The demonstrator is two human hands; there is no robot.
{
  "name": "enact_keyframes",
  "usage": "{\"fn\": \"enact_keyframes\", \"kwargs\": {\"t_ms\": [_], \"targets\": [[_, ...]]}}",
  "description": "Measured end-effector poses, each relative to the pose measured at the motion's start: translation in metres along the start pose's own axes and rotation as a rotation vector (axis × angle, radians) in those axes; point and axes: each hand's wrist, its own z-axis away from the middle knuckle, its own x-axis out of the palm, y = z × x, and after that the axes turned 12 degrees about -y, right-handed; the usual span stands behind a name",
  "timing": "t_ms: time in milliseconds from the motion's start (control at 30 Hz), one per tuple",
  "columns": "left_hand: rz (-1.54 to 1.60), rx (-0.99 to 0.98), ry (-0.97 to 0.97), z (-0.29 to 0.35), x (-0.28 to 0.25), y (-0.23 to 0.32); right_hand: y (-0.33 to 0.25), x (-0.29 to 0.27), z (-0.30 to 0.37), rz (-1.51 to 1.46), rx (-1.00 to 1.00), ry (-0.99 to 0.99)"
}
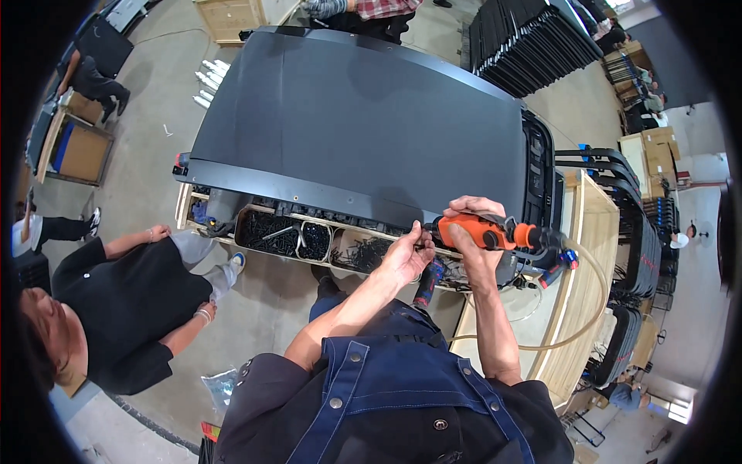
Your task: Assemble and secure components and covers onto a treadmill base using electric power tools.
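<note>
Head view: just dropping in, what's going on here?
The person's right hand grips an orange and black handheld tool with a translucent yellowish hose, by the near edge of a large, dark grey flat panel. The left hand is at the tool's front end; whether it pinches anything is unclear. Small black parts lie in bins along that edge, and another person in a black top is at left.

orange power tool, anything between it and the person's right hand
Nothing visible stands in the way: the bare right hand is wrapped directly around the orange power tool. The left hand is close to its front end; contact there is unclear.
</note>
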Motion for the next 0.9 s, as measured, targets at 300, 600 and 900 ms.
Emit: {"fn": "enact_keyframes", "kwargs": {"t_ms": [300,600,900], "targets": [[-0.403,-0.139,0.06,0.052,-0.03,0.021,0.013,0.022,-0.028,0.093,0.099,-0.155],[-0.647,-0.23,-0.174,0.091,-0.029,0.065,0.024,0.027,-0.024,0.191,0.046,-0.136],[-1.106,-0.043,-0.173,0.108,-0.043,0.071,-0.006,0.034,-0.008,0.027,0.091,-0.02]]}}
